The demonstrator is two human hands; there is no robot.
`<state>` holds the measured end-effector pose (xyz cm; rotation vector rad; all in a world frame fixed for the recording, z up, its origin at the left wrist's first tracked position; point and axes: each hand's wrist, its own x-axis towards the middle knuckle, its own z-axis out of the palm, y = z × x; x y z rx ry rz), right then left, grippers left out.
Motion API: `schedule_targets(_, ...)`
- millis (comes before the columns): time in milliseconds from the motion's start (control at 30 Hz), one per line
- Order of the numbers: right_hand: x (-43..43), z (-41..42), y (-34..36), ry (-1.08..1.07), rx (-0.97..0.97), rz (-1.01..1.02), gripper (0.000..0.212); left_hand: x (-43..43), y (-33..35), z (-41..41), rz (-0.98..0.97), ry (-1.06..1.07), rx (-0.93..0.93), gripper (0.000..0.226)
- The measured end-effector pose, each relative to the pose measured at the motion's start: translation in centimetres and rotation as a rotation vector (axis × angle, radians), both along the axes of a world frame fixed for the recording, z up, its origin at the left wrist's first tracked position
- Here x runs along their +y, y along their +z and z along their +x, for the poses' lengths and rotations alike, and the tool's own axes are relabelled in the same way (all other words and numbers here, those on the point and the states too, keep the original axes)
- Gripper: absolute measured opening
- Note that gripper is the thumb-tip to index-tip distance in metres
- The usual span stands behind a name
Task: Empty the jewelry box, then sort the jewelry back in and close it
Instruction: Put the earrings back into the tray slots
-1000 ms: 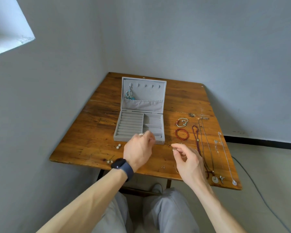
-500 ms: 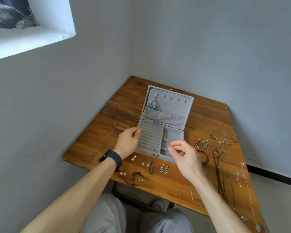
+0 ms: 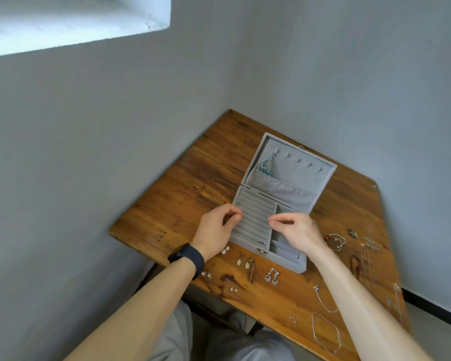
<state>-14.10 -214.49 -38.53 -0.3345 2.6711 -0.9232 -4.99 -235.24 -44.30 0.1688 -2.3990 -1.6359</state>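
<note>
R hand (image 3: 297,231): I'm pinching a small piece (image 3: 269,222) btw thumb and forefinger, prob. a ring but too tiny to say. The other fingers are curling loosely, wrist arching over the box's right-side compartments. L hand (image 3: 219,227): fingers are curling in, thumb meeting forefinger right by the box's left wall; can't tell if anything's in that pinch. Black watch (image 3: 188,259) on the L wrist.

Both pinches are sitting just above the ring rolls (image 3: 255,217), which are filling the left half of the jewelry box (image 3: 284,261). The slots are running across, left wall to centre divider, so their long axis is lying roughly on the line btw my two pinches. R is at the divider end, L at the wall end. R is the one carrying, so I'm judging it's the hand to press the piece into a slot, w/ L steadying the box. One tiny item (image 3: 261,241) is already sitting in a roll near the front wall.

Box is standing open mid-tabletop (image 3: 182,204), lid (image 3: 297,170) leaning toward the far corner, a teal pendant (image 3: 266,165) hanging from its leftmost hook. Earring pairs (image 3: 244,263) are lying along the near edge just in front of the box, bracelets (image 3: 336,241) near the right edge, thin chains (image 3: 326,332) toward the near right corner.
</note>
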Motion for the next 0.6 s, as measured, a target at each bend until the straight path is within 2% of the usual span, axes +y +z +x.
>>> schedule_targets(167,-0.5,-1.1,-0.6,-0.022,-0.174,0.008,0.01,0.4,-0.5,-0.2,-0.056,0.016,0.027,0.017)
schedule_targets(300,-0.8,-1.1,-0.2,-0.014,-0.204,0.025,0.014,0.2,-0.7,-0.4,-0.047,0.022,0.033,0.016)
schedule_targets(600,-1.3,0.7,-0.9,-0.063,0.071,0.076,0.003,0.4,-0.7,-0.4,-0.068,0.039,0.047,0.016)
